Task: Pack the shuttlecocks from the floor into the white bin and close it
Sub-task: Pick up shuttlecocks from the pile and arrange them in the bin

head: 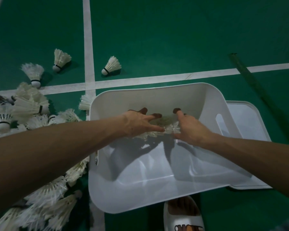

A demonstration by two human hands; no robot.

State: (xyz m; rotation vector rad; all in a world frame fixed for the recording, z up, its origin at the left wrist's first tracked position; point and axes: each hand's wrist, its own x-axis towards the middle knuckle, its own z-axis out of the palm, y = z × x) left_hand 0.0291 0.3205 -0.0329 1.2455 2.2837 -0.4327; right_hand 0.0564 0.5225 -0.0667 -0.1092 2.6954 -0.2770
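Nearest us, one foot in a white slip-on sandal [183, 217] stands on the green court floor [173, 39], just beside the near rim of the white rectangular plastic bin [157, 194]. Both our arms reach into it. Our left hand [137, 122] and right hand [190, 129] press together around a bunch of white feather shuttlecocks [163, 129] over the bin's far half, fingers [154, 116] spread and cupped against the bunch rather than closed. Which way these shuttlecocks point we cannot tell. Feathers are light, springy and easily crushed, so we judge a loose cupping hold right; single ones are better taken by the cork.

Beyond the bin's left wall lies the loose heap of shuttlecocks [30, 104], axes mixed. Past it, three lie separately with corks pointing toward us. The flat white lid [247, 120] lies against the bin's right side.
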